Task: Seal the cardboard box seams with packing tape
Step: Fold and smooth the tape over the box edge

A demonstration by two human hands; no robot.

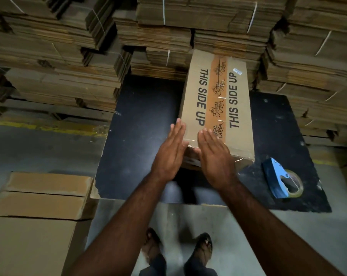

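Dark table (144, 108), closed taped box (218, 100), both hands (169, 150) (214, 154) flat, fingers extended, holding nothing

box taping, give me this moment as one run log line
left hand: flat on box near corner | right hand: flat on box near edge | tape dispenser: lying on dark mat, unheld

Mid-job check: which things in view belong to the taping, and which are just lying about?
Belongs to the job:
- printed cardboard box, orange tape along its top seam
- blue tape dispenser, on the dark table
- left hand and right hand, open at the box's near end

Lying about:
- bundled flat cartons
- plain box at left
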